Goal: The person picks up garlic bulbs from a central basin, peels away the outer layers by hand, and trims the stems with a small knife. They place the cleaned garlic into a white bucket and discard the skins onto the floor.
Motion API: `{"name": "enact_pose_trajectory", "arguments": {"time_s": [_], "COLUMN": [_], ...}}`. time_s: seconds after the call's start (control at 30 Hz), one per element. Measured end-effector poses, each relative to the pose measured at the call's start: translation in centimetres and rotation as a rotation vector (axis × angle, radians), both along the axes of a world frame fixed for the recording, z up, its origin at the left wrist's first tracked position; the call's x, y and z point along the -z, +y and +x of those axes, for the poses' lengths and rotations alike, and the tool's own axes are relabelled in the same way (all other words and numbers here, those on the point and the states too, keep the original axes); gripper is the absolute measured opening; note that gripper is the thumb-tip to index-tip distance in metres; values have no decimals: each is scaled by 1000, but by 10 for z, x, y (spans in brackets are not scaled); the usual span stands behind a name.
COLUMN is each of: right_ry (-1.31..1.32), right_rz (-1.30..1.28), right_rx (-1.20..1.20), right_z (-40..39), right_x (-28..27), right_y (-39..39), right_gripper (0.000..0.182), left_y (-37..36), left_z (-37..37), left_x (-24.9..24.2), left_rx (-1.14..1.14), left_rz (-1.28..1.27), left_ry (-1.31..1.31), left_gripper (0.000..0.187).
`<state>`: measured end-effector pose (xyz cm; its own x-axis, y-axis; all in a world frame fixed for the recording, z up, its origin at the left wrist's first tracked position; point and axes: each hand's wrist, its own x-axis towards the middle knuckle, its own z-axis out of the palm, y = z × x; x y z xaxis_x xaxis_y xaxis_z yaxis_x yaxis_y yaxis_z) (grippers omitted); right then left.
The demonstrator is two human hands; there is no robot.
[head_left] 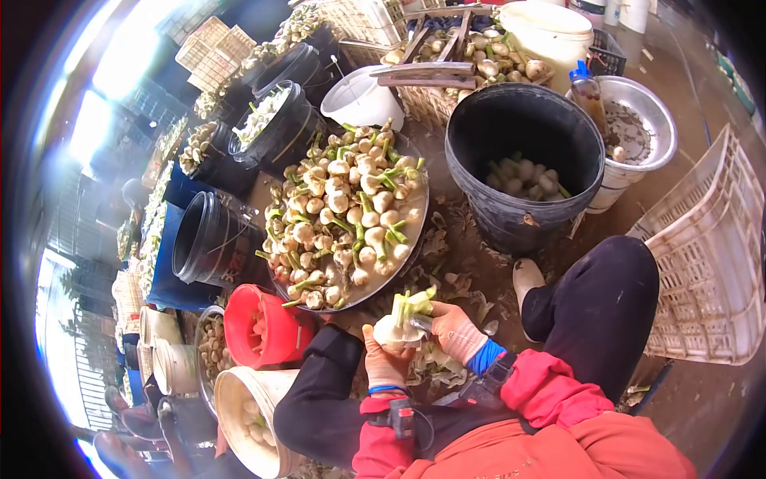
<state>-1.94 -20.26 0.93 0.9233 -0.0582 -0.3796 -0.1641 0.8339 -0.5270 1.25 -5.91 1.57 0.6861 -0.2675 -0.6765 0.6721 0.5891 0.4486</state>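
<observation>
A white bulb with a short green stem is held by my left hand, whose gloved fingers wrap round its lower side. My right hand, gloved too, is closed on a small metal tool that touches the bulb at its right side. Just beyond my hands, a wide round tray bears a heap of bulbs with green stems. Peeled bulbs lie inside a large black bucket at the upper right of my hands.
A red bucket and a cream bucket stand at the left. On the right are a white crate and a white bucket with a bottle. Peelings litter the floor. Several dark buckets stand further back.
</observation>
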Motion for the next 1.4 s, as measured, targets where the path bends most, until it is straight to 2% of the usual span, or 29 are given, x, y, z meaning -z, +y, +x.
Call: {"name": "enact_pose_trajectory", "arguments": {"time_s": [0.07, 0.13, 0.2, 0.23, 0.27, 0.33, 0.4, 0.43, 0.47, 0.53, 0.57, 0.6, 0.67, 0.7, 0.73, 0.8, 0.83, 0.87, 0.93, 1.03, 1.07, 1.13, 1.17, 1.2, 1.27, 1.33, 1.4], "right_ry": [13, 94, 116, 46, -24, -13, 33, 44, 47, 172, 206, 208, 347, 390, 392, 383, 360, 206, -71, -102, -103, -86, -71, -73, -129, -90, 3], "right_rz": [-36, -36, -101, -236, -372, -437, -170, -209, -223, -359, -605, -603, -1077, -1228, -1222, -1113, -1029, -958, -209, -333, -337, -682, -780, -781, -653, -659, -485], "right_rx": [10, 25, -57, -170, -280, -328, -203, -161, -66, -32, -41, -38, -108, -129, -126, -298, -420, -362, -232, -263, -263, -121, -117, -116, 12, 8, 118], "right_z": [4, 4, 2, -2, -5, -4, 2, 5, 7, 13, 15, 16, 16, 13, 11, 12, 12, 11, 15, -1, -1, -2, -4, -3, 0, 1, 5], "right_x": [6, 10, 7, -11, -20, -12, -1, 19, 15, 32, 41, 50, 57, 61, 67, 78, 52, 71, 84, -6, -11, -15, -18, -13, -4, 2, 13], "right_y": [-1, -3, 1, -1, -2, -4, -9, -12, -16, -23, -25, -26, -29, -33, -37, -40, -41, -32, -17, -19, -18, -17, -17, -14, -4, -4, -12], "right_gripper": [41, 31, 30, 29, 27, 26, 23, 23, 21, 23, 27, 27, 28, 29, 29, 33, 35, 33, 32, 31, 31, 33, 30, 30, 29, 29, 27], "left_y": [7, 7, -11, -10, -5, 4, 4, 3, 2, -2, -3, -4, -2, 0, 1, 1, 2, 2, 3, 3, 2, 2, 4, 8, 13, 14, 12], "left_z": [-2, -10, -19, -18, -13, -12, -12, -14, -15, -19, -20, -21, -24, -23, -23, -26, -24, -22, -17, -13, -14, -14, -13, -12, -6, -7, -10], "left_x": [13, 15, 11, 4, 8, 3, -7, -10, -13, -14, -14, -15, -21, -25, -30, -33, -29, -26, -18, -13, -9, 5, 8, 8, 15, 16, 11], "left_rx": [-31, -26, 18, 77, 81, 136, 179, 230, 284, 332, 396, 460, 460, 504, 547, 517, 473, 428, 397, 423, 422, 276, 222, 161, 110, 56, 3], "left_rz": [339, 266, 518, 532, 426, 241, 180, 134, 85, 15, -99, -212, -174, -334, -494, -477, -436, -398, -321, -51, -54, 184, 262, 305, 477, 396, 317], "left_ry": [-239, -307, -833, -769, -709, -623, -555, -520, -484, -469, -467, -464, -428, -435, -440, -475, -492, -509, -511, -610, -612, -681, -703, -584, -507, -507, -502], "left_gripper": [61, 60, 66, 71, 68, 64, 61, 62, 63, 68, 69, 71, 77, 83, 88, 93, 94, 96, 97, 98, 98, 92, 74, 52, 36, 34, 32]}}
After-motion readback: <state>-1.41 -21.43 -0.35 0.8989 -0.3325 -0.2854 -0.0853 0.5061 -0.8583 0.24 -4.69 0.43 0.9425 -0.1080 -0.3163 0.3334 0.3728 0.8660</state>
